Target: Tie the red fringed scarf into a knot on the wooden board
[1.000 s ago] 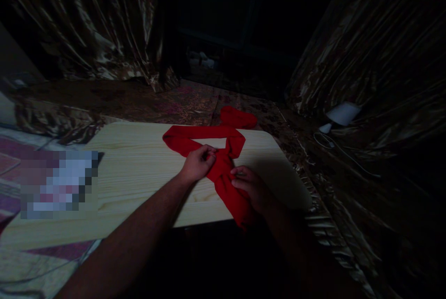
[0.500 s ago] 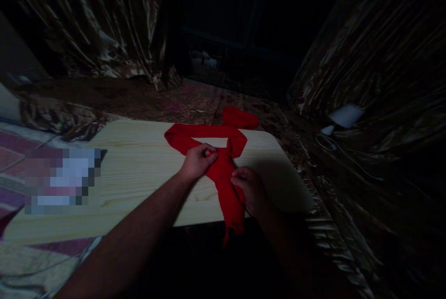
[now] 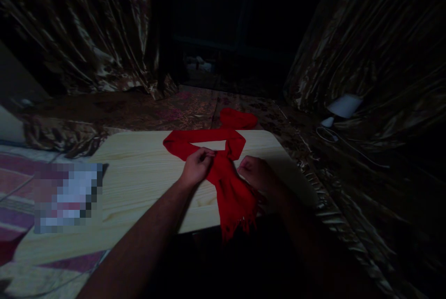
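A red knitted scarf point(image 3: 233, 187) lies on the light wooden tabletop, looped at the far side with its ends crossed. The fringed tail spreads toward me and hangs over the near edge. My left hand point(image 3: 198, 167) is closed in a pinch at the crossing, on the scarf's left side. Just right of the crossing, my right hand point(image 3: 258, 172) has its fingers curled together beside the scarf's edge. Whether cloth is between them is hidden in the dark.
Beyond the table point(image 3: 139, 178) a second red cloth piece point(image 3: 239, 118) lies on patterned fabric. A white lamp point(image 3: 344, 105) with a cord stands at the right. A pixelated item point(image 3: 69, 197) sits on the left side. Dark patterned curtains point(image 3: 114, 34) hang behind.
My right hand has moved slightly up and right, away from the scarf's tail. The tail has spread wider to the right, showing more fringe. My left hand stays at the crossing.
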`<state>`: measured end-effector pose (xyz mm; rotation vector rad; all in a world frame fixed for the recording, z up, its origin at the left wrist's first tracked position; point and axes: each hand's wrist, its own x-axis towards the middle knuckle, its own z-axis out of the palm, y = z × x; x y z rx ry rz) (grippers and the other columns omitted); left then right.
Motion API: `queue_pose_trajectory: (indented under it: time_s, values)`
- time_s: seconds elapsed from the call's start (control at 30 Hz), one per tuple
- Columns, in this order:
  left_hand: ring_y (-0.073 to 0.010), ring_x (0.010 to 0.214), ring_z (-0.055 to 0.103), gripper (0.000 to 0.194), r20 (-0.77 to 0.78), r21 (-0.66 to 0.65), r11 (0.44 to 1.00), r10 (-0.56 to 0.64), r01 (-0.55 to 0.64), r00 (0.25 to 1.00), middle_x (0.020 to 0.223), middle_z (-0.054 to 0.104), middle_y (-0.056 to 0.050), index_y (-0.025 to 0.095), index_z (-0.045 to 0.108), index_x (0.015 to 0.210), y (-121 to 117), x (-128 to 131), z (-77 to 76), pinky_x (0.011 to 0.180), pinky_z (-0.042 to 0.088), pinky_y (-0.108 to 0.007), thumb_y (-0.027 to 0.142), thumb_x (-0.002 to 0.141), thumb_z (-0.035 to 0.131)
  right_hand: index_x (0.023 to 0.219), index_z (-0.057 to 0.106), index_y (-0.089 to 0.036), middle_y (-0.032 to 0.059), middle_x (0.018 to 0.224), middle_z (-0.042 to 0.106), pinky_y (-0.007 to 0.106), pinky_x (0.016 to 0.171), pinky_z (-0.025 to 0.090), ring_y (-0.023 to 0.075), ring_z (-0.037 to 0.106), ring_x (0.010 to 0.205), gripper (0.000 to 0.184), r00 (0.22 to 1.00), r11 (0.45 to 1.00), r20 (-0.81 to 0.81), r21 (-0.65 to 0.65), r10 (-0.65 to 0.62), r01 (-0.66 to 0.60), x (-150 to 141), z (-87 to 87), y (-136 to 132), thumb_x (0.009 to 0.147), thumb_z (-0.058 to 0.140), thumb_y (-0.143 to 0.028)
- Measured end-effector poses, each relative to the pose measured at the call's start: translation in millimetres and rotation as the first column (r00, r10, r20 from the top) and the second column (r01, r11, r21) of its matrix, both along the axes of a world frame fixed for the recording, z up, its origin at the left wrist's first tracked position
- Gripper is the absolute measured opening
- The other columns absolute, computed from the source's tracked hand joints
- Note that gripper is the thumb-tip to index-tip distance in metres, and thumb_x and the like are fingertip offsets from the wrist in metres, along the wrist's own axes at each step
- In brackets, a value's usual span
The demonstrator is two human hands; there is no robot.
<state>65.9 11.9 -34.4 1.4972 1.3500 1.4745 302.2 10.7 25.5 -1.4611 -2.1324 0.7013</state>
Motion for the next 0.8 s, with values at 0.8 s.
queue_pose_trajectory:
  time_s: [0.8]
  values:
    - [-0.0329,0.140,0.042,0.044,-0.630,0.070,0.996,0.000,0.057,0.776,0.147,0.056,-0.007,0.031,0.066,0.130,-17,0,18.2,0.118,0.016,-0.060,0.040,0.087,0.061,0.121,0.070,-0.018,0.0124,0.125,0.069,0.031,0.096,0.041,0.0235,0.061,0.115,0.037,0.974,0.953,0.217,0.280,0.058,-0.119,-40,-11.3,52,0.096,0.053,-0.038]
